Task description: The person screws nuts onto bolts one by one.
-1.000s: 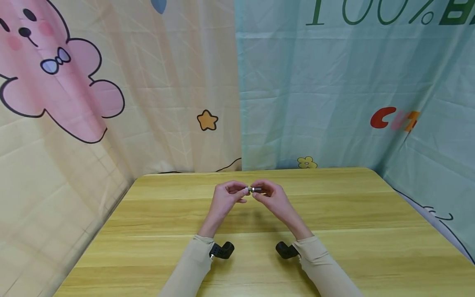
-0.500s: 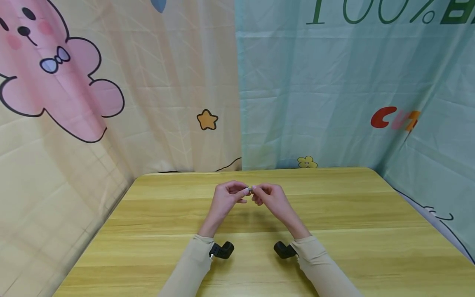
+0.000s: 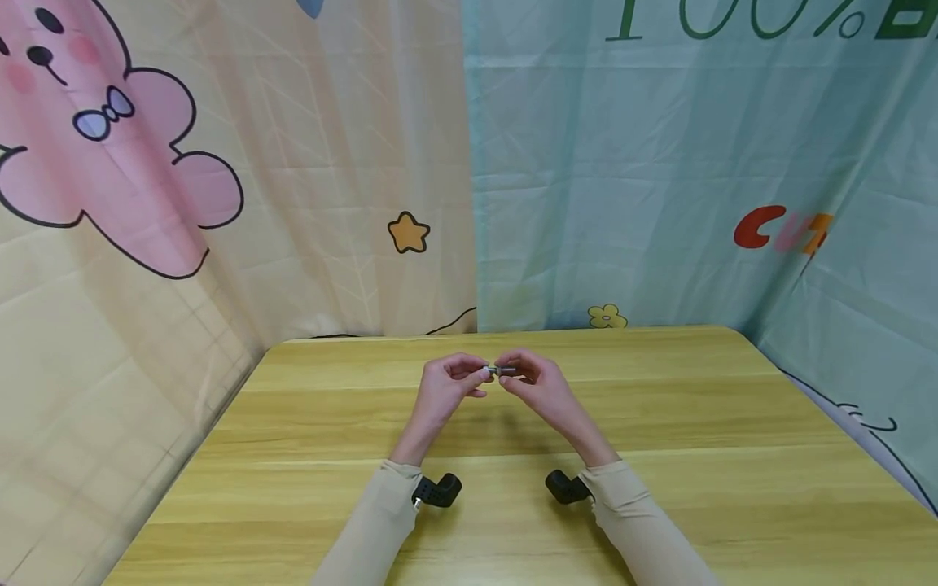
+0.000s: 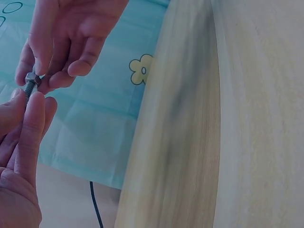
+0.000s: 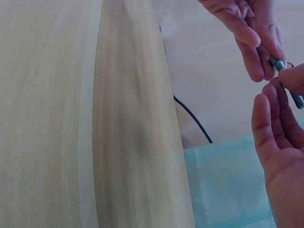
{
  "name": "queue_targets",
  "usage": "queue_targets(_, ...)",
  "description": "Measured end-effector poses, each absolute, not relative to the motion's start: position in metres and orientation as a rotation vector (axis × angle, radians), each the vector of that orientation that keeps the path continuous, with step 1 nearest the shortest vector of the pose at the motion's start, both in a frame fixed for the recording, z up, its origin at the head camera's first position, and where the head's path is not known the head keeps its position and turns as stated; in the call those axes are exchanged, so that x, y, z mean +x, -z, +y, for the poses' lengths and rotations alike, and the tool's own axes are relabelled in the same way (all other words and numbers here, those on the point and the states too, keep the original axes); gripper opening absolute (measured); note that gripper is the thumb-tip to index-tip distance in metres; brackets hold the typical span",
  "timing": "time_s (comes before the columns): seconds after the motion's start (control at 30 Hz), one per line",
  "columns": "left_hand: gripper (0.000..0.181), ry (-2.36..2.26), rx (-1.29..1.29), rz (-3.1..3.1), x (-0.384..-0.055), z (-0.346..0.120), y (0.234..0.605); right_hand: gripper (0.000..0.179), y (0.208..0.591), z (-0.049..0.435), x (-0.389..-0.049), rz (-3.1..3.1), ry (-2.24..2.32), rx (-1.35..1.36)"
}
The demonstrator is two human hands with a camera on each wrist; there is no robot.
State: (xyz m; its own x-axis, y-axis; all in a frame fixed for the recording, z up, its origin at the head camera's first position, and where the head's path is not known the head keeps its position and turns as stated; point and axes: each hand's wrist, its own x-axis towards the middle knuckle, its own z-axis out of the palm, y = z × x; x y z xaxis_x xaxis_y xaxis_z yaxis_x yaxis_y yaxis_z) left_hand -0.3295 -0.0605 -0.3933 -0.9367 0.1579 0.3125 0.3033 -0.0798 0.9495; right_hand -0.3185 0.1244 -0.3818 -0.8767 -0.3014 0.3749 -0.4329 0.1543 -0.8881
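A grey metal bolt point(image 4: 29, 88) with a threaded shank is held up over the table between both hands. Around the shank sits a hex nut point(image 4: 33, 78), close to the right fingertips. My left hand point(image 3: 445, 389) pinches the bolt between thumb and fingertips. The thumb and fingers of my right hand point(image 3: 538, 382) stand on either side of the nut, pinching it. In the right wrist view, one threaded end of the bolt pokes out past the right thumb point(image 5: 293, 79). The fingers cover parts of the bolt.
Beneath the hands lies a wood-grain table point(image 3: 484, 513). Printed curtains hang behind it and at both sides, cream point(image 3: 330, 163) on the left and light blue point(image 3: 623, 163) on the right. A black wrist-camera mount point(image 3: 437, 491) is strapped to each wrist.
The right thumb and fingers rolled over the bolt half a second ago, hiding more of it, then spread back. The left hand keeps its grip. The head view has tilted slightly down.
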Motion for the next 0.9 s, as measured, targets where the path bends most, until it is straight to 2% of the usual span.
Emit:
queue_targets(0.17,0.015,2.184,-0.518,-2.064,-0.330,-0.061,0.393,0.020,0.372,0.125,-0.312,-2.335,-1.840,0.721)
queue_targets(0.4,0.020,2.194,-0.500,-2.077,-0.330,-0.062,0.393,0.019,0.392,0.127,-0.328,-2.358,-1.867,0.672)
queue_targets(0.53,0.022,2.190,-0.513,-2.106,-0.329,-0.062,0.393,0.030,0.393,0.126,-0.330,-2.382,-1.849,0.630)
queue_targets(0.73,0.021,2.175,-0.524,-2.135,-0.324,-0.061,0.386,0.033,0.383,0.123,-0.324,-2.407,-1.887,0.513)
queue_targets(0.9,0.018,2.179,-0.509,-2.091,-0.328,-0.062,0.391,0.028,0.391,0.126,-0.329,-2.359,-1.821,0.661)
